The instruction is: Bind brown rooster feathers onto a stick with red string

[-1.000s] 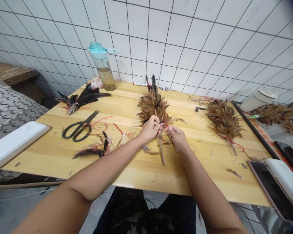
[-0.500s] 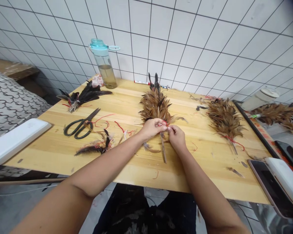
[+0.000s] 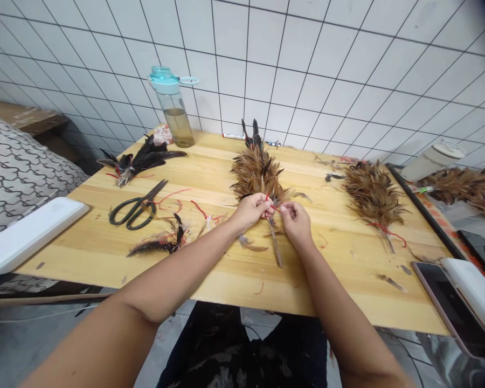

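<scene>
- Left hand point(image 3: 250, 211): clamped around the bound neck of a brown feather bundle point(image 3: 257, 175), mid-table, with the feather tips toward the white tiled wall point(image 3: 307, 54)
- Right hand point(image 3: 295, 223): fingertips pinched on red thread point(image 3: 273, 207), close beside the left hand, a small gap between the two
- Bare quill stems point(image 3: 275, 249): angled down from the hands, over the wooden table point(image 3: 226, 272)
- Left of the hands: black-handled scissors point(image 3: 135, 211), a small dark feather tuft point(image 3: 159, 244)
- Upper left of the table: a dark feather bunch point(image 3: 143, 157), a plastic water bottle point(image 3: 172, 108) with a teal lid
- Right of the hands: a second brown feather bundle point(image 3: 374, 194) with red thread around its stem
- Lower right corner: a smartphone point(image 3: 448, 310), lying flat
</scene>
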Demonstrator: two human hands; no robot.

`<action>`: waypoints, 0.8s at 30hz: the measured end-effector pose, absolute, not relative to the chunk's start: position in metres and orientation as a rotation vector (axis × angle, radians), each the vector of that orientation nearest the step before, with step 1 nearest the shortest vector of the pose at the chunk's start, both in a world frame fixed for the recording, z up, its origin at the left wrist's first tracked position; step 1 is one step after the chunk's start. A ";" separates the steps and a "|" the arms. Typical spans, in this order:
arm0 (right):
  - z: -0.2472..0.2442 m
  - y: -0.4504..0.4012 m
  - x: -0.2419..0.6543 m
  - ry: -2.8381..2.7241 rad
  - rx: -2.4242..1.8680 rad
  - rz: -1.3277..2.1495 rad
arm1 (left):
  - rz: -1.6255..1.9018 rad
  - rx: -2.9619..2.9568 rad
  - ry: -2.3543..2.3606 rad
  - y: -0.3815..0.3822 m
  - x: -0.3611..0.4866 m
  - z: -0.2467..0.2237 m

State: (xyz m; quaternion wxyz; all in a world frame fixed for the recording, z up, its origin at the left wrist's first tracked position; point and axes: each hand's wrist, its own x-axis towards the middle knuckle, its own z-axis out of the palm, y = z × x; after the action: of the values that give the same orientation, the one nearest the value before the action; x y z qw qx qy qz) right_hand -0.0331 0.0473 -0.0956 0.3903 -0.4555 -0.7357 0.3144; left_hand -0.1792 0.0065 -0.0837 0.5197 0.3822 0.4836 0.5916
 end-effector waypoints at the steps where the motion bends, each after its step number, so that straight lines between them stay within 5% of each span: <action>1: -0.094 0.049 -0.032 -1.843 -1.160 0.820 | 1.410 0.914 1.164 0.006 -0.179 -0.083; 12: -0.095 0.043 -0.036 -1.968 -1.131 0.946 | 1.429 1.035 1.174 0.008 -0.179 -0.089; 19: -0.086 0.037 -0.037 -2.064 -1.173 0.552 | 1.366 0.991 1.244 0.007 -0.177 -0.079; 24: -0.083 0.036 -0.036 -1.973 -1.218 0.628 | 1.384 0.924 1.215 0.008 -0.178 -0.077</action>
State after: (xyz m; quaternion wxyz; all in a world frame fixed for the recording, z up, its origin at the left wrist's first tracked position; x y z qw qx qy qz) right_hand -0.0359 0.0357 -0.0830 0.3612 -0.4728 -0.7659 0.2436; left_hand -0.1778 0.0077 -0.0773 0.5146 0.3845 0.5055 0.5761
